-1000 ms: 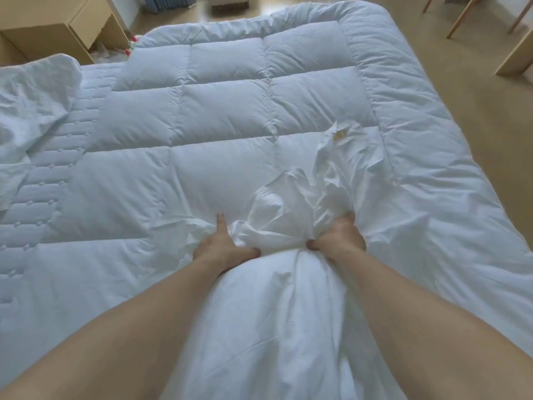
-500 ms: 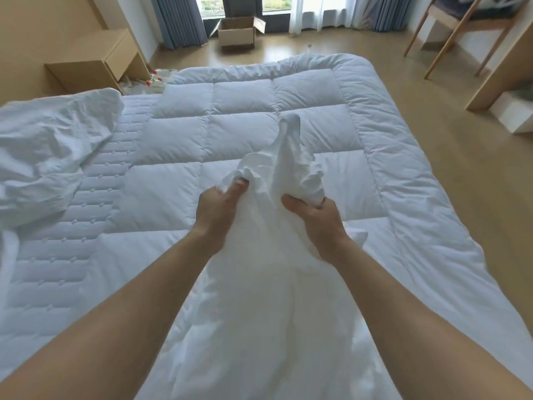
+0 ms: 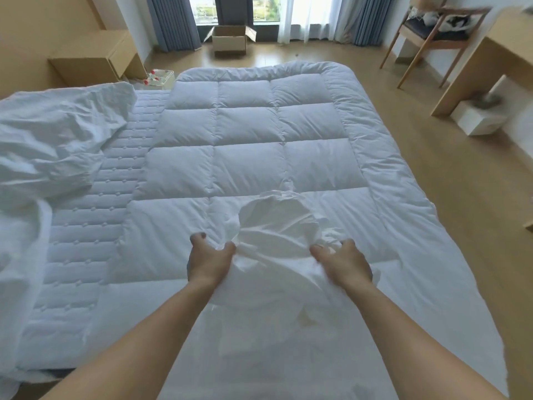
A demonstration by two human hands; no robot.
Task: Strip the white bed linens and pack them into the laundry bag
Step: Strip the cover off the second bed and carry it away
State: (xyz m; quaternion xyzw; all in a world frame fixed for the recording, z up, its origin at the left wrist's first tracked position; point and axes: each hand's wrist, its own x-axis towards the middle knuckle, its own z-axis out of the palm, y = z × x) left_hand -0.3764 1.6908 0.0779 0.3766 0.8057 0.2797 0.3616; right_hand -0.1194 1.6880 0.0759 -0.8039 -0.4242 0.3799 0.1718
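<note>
One bunched white sheet [image 3: 277,226] sits at the near middle of the bed, on the one quilted duvet [image 3: 245,125]. Two hands hold it: the left grip [image 3: 209,262] is curled round its left edge, the right grip [image 3: 343,262] round its right edge. One crumpled white heap [image 3: 52,140] lies at the left on the mattress pad [image 3: 95,226]. Far off stand one cardboard box [image 3: 230,40], one nightstand [image 3: 95,59] and one chair [image 3: 432,33]

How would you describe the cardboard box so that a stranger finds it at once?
Look past the far edge of the bed to the window. On the floor below it, between the blue curtains, stands the cardboard box. It is brown with open flaps, unlike the white box under the desk at the right.
</note>
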